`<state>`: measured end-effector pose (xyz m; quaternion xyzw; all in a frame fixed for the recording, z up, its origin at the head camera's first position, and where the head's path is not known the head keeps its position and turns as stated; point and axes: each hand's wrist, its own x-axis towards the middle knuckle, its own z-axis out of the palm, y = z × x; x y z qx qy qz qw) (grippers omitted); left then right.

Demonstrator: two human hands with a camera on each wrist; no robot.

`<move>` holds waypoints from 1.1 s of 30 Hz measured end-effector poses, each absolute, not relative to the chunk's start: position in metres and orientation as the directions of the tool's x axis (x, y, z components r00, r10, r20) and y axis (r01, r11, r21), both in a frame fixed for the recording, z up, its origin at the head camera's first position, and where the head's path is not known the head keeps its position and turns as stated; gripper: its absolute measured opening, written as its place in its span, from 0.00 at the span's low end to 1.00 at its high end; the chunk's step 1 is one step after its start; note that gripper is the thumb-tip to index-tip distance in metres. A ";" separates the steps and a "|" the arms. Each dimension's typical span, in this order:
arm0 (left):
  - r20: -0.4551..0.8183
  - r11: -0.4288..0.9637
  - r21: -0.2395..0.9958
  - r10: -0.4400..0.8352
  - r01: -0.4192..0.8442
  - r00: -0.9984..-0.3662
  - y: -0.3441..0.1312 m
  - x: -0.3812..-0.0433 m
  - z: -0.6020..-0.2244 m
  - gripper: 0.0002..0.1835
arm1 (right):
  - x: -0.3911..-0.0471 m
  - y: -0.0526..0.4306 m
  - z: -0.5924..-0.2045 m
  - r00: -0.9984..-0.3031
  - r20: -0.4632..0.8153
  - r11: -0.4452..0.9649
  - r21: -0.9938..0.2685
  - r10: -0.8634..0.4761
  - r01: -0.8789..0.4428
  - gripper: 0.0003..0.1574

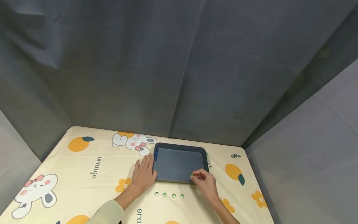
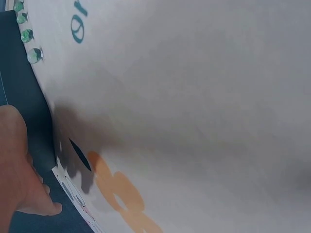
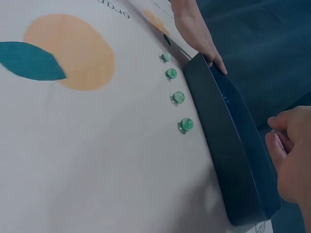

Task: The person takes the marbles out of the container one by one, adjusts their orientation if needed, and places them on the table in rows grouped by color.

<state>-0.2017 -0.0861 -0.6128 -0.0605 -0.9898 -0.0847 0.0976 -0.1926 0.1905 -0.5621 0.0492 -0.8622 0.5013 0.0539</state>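
Observation:
A dark rectangular tray lies on the table. My left hand rests at its left side, fingers extended and thumb at the near left corner. Above the tray's near right part, my right hand pinches a small green marble between thumb and fingertips. In the right wrist view the fingers of that hand hide most of the marble. Several blue marbles sit in a line along the tray's left inner wall. In front of the tray, several green glass marbles stand in a row on the cloth.
The table wears a cream cloth printed with rabbits, oranges and flowers. A dark grey curtain hangs behind the far edge, and a pale panel stands on the right. The tray's raised wall faces the marble row.

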 end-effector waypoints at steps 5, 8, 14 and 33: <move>0.200 0.976 0.165 0.105 0.140 -0.974 -0.086 -0.202 -0.614 0.35 | -0.177 0.199 -0.572 -0.994 0.103 0.501 -0.858 -0.045 -0.112 0.10; 0.198 0.975 0.171 0.107 0.142 -0.974 -0.087 -0.203 -0.615 0.35 | -0.167 0.201 -0.580 -0.993 0.074 0.527 -0.843 -0.087 -0.109 0.10; 0.197 0.975 0.177 0.102 0.138 -0.975 -0.086 -0.202 -0.614 0.35 | -0.158 0.204 -0.598 -0.988 0.031 0.559 -0.822 -0.150 -0.111 0.10; 0.206 0.978 0.163 0.098 0.132 -0.974 -0.085 -0.205 -0.619 0.36 | -0.159 0.206 -0.618 -0.988 -0.061 0.646 -0.762 -0.144 -0.047 0.08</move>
